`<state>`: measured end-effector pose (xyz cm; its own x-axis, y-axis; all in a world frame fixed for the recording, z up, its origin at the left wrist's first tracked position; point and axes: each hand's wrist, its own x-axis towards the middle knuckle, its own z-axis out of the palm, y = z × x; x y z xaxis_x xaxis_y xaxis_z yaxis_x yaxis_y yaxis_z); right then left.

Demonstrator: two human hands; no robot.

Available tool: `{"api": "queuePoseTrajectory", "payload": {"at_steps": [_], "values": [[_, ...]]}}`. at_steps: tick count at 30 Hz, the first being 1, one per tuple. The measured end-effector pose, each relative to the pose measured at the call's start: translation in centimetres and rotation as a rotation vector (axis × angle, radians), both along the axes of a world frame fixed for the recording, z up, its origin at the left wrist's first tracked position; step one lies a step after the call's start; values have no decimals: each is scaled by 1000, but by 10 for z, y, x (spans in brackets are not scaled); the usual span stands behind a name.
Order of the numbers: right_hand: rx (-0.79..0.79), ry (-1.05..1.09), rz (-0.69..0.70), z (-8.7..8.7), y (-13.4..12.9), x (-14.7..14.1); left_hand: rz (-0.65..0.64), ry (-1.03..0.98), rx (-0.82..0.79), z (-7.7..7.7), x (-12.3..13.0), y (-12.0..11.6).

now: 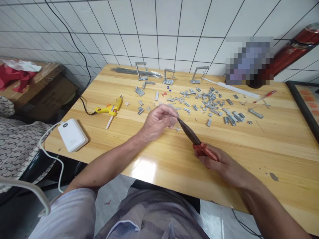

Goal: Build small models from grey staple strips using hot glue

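Note:
My right hand [211,157] is wrapped around the red handles of a pair of long-nose pliers [190,131]. The dark jaws point up and left, and their tips meet the fingertips of my left hand [160,119]. Those left fingers are pinched together on a thin wire [170,113], only partly visible; whether the plier tips grip it I cannot tell. Past my hands, many grey metal staple strips [211,96] lie scattered on the wooden table [159,156]. Three small stands built of staple strips, one of them this angled stand [169,76], rise near the wall.
A yellow glue gun [109,108] with its cord lies at left, near a white power bank [72,134]. Along the back lies a bundle of thin wires [134,71]. At right are a red pen [266,95], a red thermos [291,56] and a dark-framed board [304,106].

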<state>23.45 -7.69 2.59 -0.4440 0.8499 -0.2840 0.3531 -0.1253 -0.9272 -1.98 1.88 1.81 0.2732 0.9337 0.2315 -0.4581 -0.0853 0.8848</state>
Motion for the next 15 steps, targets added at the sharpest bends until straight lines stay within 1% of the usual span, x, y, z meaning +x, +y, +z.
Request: {"api": "queuePoseTrajectory", "payload": {"at_steps": [2,4,8,11,15], "values": [[8,3,5,-1,0,0,52,19,33,0,0,-1],[47,-31,18,-1,-1,0,108,37,46,0,1,-3],[216,-205,21,-2,-1,-4,174,34,33,0,6,-8],[404,-392,-45,-5,0,-9,192,-12,-40,0,11,-12],[644,-679,-171,-13,2,-11,179,-94,-203,1,17,-16]]}}
